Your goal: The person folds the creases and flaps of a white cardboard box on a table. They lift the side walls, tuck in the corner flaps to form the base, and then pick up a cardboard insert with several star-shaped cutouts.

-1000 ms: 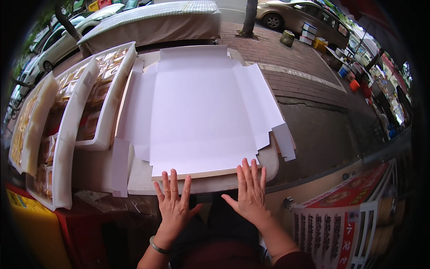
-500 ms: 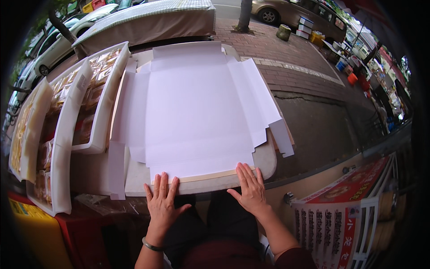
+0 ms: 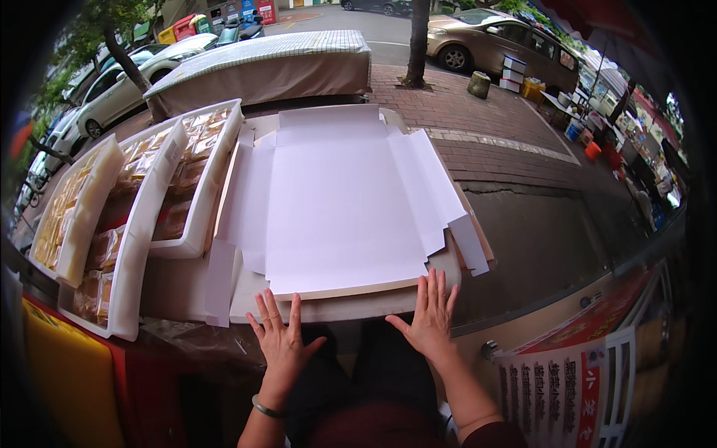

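A large white cardboard box blank (image 3: pixel 336 201) lies unfolded on a light tabletop (image 3: pixel 358 308), with creased side flaps and a raised far flap. Brown board edges show beneath its right side. At its near edge, my left hand (image 3: pixel 284 340) has its fingers spread, the tips by the left corner. My right hand (image 3: pixel 433 317) is likewise open, fingers pointing away and up by the near right corner. Neither hand grips anything. Whether the fingertips touch the cardboard I cannot tell.
White plastic trays (image 3: pixel 153 235) of clear-wrapped packets stand along the left side. Beyond the table is a long covered stand (image 3: pixel 261 75). A printed sign (image 3: pixel 560 388) leans at the lower right. Brick paving (image 3: pixel 478 112), a tree trunk (image 3: pixel 418 45) and parked cars (image 3: pixel 508 41) lie farther off.
The view has tilted upward, showing more of the street. My fingers have come off the flat near flap and now point up beside its edge; that flap looks shorter.
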The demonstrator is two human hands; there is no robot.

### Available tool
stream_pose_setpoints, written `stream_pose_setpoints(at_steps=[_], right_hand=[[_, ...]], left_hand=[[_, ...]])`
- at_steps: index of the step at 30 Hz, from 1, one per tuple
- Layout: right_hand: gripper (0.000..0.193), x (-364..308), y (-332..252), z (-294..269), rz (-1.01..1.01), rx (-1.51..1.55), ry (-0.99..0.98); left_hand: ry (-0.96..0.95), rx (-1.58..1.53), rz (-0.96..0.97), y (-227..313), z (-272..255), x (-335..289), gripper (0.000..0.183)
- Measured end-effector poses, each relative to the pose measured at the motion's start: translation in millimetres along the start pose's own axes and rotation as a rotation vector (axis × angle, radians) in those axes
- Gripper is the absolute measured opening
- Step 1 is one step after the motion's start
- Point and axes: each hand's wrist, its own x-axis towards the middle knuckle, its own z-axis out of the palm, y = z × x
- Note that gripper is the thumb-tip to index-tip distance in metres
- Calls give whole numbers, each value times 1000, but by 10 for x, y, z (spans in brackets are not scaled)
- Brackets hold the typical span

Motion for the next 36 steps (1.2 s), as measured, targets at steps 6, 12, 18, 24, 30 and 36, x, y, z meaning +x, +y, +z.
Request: stream_pose_setpoints(at_steps=[6,12,18,24,30,36], right_hand=[[89,209,-557,45,-252,92,72],[68,231,-600,447,-458,142,-75],[73,141,-259,316,-342,128,-57],[52,87,24,325,-232,224,5],[16,151,96,329,-216,292,185],[10,96,225,-76,-165,296,219]], left_hand=[[-4,-55,249,305,211,212,112],[-18,-46,290,235,568,206,100],[-80,17,97,-202,203,83,98],[31,35,-23,-445,193,108,78],[256,-23,-14,-729,80,224,33],[181,-185,131,-635,-137,157,17]])
